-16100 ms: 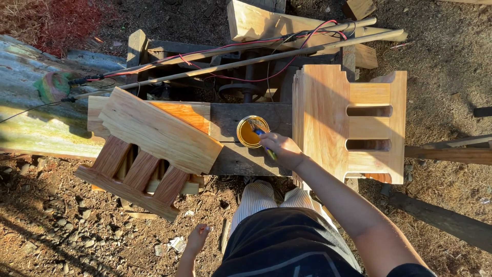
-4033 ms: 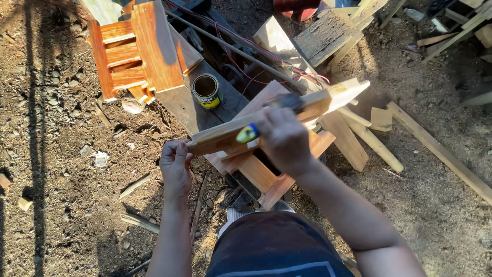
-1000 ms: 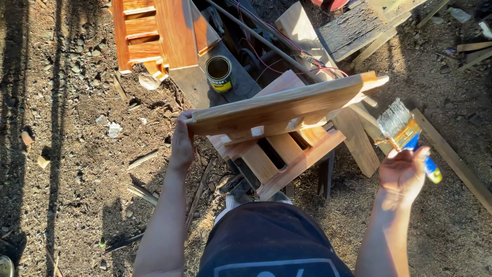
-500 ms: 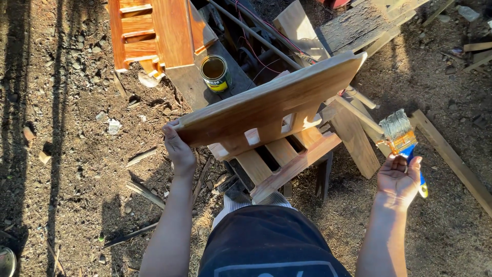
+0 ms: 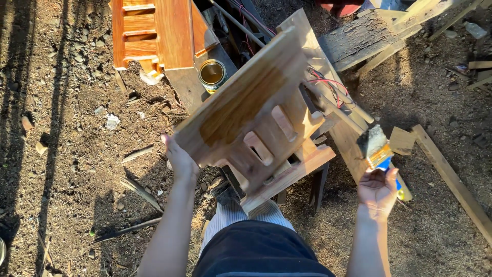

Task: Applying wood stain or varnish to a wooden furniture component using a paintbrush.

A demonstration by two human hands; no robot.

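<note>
The left hand (image 5: 180, 160) grips the lower left corner of a slatted wooden panel (image 5: 251, 110), fingers curled around its edge, and holds it tilted up so its broad face turns toward the camera. The panel runs diagonally from that hand up and to the right, its far end reaching toward the clutter at the top of the view. Part of its flat board is darker and glossy where it is wet with finish, while the outer margins are paler and dry. Short cross slats and slots show along its lower right side, and that side lies against or just above another pale wooden frame (image 5: 297, 166) beneath it; I cannot tell whether the two touch.

The right hand (image 5: 378, 189) is well to the right of the panel, apart from it, closed around the blue and yellow handle of a wide paintbrush (image 5: 378, 149). The bristles point up and away from the person, hanging free over the ground and a plank, not touching the panel.

Behind the panel's upper left edge, an open tin of finish (image 5: 212, 74) stands on a dark board. Just left of the tin sits a second slatted piece (image 5: 154, 33), orange-brown in the sun. Red wires (image 5: 330, 84) loop out near the panel's right edge. Loose planks (image 5: 451, 177) and offcuts lie on the bare dirt (image 5: 66, 154) to the right.
</note>
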